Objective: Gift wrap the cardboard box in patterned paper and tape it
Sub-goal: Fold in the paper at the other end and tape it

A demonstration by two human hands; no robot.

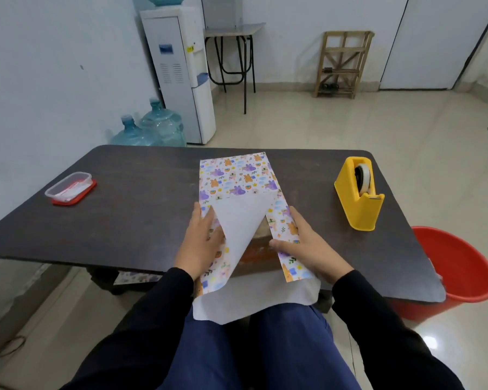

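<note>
Fingers (206, 222) of left hand (202, 243) lie straight, pressing the left fold of patterned paper (234, 175) flat. Right hand (307, 243) fingers are also straight, thumb out, on the right fold. Cardboard box (261, 249) shows between the folds at the near table (141, 198) edge. Yellow tape dispenser (359, 198) stands to the right, well apart.

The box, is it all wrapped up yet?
Not yet. Done: the cardboard box sits on the patterned paper, side flaps folded over it. In hand: the left hand and right hand press those flaps down; brown box shows between them. Left: closing that gap, folding the ends, taping from the yellow tape dispenser.
</note>
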